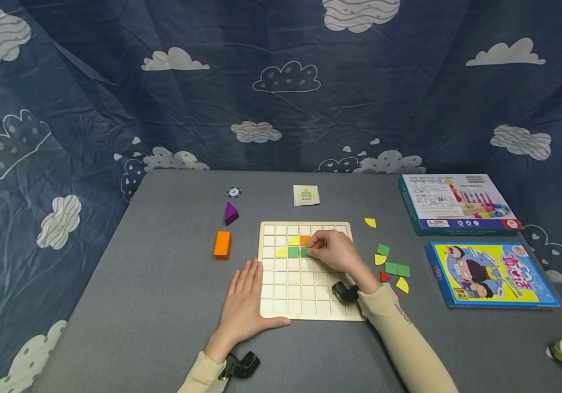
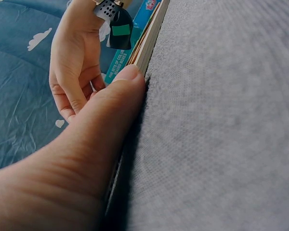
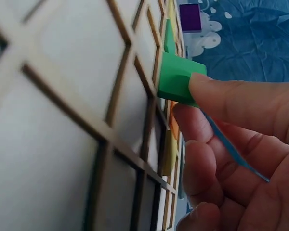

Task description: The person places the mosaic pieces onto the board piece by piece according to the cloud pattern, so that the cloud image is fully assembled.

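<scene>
- Green tile (image 3: 172, 77) sits pinched between the right hand's (image 1: 336, 251) thumb and forefinger, over the far half of the grid board (image 1: 294, 292); if tilted, it could catch on a ridge or nudge the orange tile (image 1: 305, 240).
- Left hand (image 1: 242, 308), fingers straight, gripping nothing, lies along the board's left edge; pushing unevenly could skid the board.
- Whether the green tile is seated, I cannot tell.
- Right of the board, the sleeve (image 1: 406, 335) nearly hides a red piece (image 1: 396, 294).
</scene>
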The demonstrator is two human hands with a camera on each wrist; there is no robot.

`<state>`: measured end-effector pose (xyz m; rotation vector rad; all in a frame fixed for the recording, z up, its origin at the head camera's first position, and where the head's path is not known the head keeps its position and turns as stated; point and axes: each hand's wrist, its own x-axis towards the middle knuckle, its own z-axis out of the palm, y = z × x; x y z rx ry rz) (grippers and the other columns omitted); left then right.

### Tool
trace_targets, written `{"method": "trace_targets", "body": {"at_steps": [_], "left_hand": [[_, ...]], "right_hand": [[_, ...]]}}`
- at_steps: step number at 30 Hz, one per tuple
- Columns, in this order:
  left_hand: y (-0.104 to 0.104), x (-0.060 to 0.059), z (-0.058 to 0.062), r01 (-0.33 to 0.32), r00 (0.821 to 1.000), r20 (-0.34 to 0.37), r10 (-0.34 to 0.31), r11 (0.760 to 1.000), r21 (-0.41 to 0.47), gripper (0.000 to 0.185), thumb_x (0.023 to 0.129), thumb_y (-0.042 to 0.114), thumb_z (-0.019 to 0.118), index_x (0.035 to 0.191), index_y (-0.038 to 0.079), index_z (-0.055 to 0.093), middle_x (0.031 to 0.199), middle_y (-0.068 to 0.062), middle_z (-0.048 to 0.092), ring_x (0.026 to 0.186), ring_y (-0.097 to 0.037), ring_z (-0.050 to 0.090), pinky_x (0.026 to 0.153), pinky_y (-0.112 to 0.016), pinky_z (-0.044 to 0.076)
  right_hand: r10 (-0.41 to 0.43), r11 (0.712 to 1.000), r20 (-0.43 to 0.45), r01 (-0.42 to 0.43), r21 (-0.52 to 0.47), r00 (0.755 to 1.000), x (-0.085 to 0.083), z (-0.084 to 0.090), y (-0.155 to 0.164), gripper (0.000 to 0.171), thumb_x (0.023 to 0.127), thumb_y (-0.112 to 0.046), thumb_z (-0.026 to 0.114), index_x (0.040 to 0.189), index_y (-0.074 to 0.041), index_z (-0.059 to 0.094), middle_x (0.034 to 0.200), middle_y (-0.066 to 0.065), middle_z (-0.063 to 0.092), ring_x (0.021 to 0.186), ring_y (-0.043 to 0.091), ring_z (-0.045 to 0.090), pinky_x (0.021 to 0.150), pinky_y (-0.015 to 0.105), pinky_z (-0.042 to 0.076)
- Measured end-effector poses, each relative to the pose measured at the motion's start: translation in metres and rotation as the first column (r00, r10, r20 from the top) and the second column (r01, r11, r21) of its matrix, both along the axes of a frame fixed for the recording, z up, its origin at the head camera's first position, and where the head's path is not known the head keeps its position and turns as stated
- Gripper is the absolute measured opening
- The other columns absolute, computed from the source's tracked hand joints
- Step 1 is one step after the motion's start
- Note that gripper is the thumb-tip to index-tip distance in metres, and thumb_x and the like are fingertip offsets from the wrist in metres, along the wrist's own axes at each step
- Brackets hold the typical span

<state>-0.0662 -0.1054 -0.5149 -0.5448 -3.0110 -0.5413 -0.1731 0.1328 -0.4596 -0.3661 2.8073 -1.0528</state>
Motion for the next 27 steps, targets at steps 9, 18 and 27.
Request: {"method": "trace_targets", "body": {"at_steps": [9,18,27], "left_hand": [[0.0,-0.0001,0.0001,-0.003,1.0,0.006,0.003,1.0,0.005,0.131,0.063,0.085,0.055,0.15,-0.001,0.01,0.156,-0.016,0.012,0.143,-0.025,0.004,0.113,-0.041,0.0],[0.0003,0.0002,0.0006,-0.006,1.0,0.004,0.006,1.0,0.003,0.13,0.063,0.084,0.057,0.15,-0.002,0.011,0.156,-0.017,0.013,0.143,-0.026,0.004,0.113,-0.042,0.001],[0.0003,0.0001,0.0005,-0.003,1.0,0.003,0.003,1.0,0.002,0.13,0.063,0.084,0.056,0.15,-0.001,0.011,0.156,-0.017,0.013,0.143,-0.025,0.004,0.113,-0.041,0.0]], "right_hand": [[-0.029,1.0,0.016,0.029,0.01,0.999,-0.0036,0.0023,-0.001,0.005,0.08,-0.016,0.076,0.078,-0.013,0.073,0.071,-0.006,0.065,0.064,0.013,0.056,0.062,0.033,0.044],[-0.066,0.998,0.044,0.066,0.012,0.997,-0.0063,0.0017,-0.0025,0.006,0.08,-0.018,0.076,0.078,-0.012,0.075,0.072,-0.005,0.066,0.065,0.014,0.056,0.063,0.034,0.044],[-0.075,0.997,0.045,0.074,0.013,0.996,-0.0066,0.0024,-0.0033,0.006,0.08,-0.017,0.076,0.077,-0.012,0.074,0.07,-0.005,0.066,0.063,0.014,0.055,0.061,0.032,0.043]]}}
